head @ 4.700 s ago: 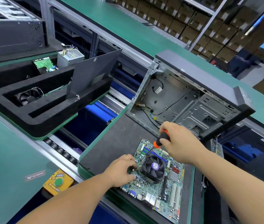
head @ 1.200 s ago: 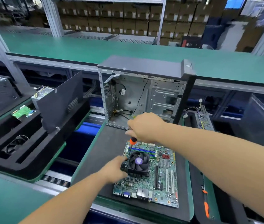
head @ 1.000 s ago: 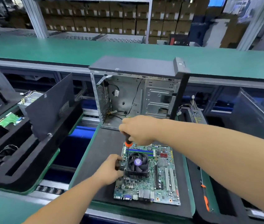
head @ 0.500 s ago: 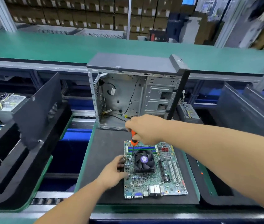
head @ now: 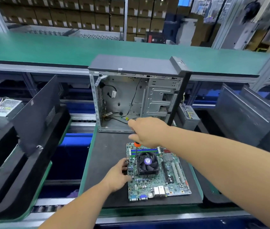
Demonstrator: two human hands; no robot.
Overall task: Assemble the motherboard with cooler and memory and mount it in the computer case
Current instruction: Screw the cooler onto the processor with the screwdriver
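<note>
A green motherboard [head: 172,184] lies flat on a dark mat [head: 107,156], with a black fan cooler [head: 147,163] mounted on it and memory slots [head: 145,150] behind the cooler. My right hand [head: 147,131] grips an orange-handled screwdriver [head: 136,147] held upright, its tip down at the cooler's left rear corner. My left hand [head: 118,175] holds the board's left edge beside the cooler. The open, empty computer case [head: 135,96] stands upright just behind the board, loose cables inside.
A grey side panel [head: 36,113] leans in a black foam tray [head: 7,187] on the left, near a power supply [head: 3,108]. Another power supply [head: 188,116] sits right of the case. More panels [head: 246,116] stand at right. A green shelf [head: 64,48] runs behind.
The view has swung so the board and case now sit square ahead. My right hand keeps the screwdriver at the cooler's left side, and my left hand stays on the board's left edge.
</note>
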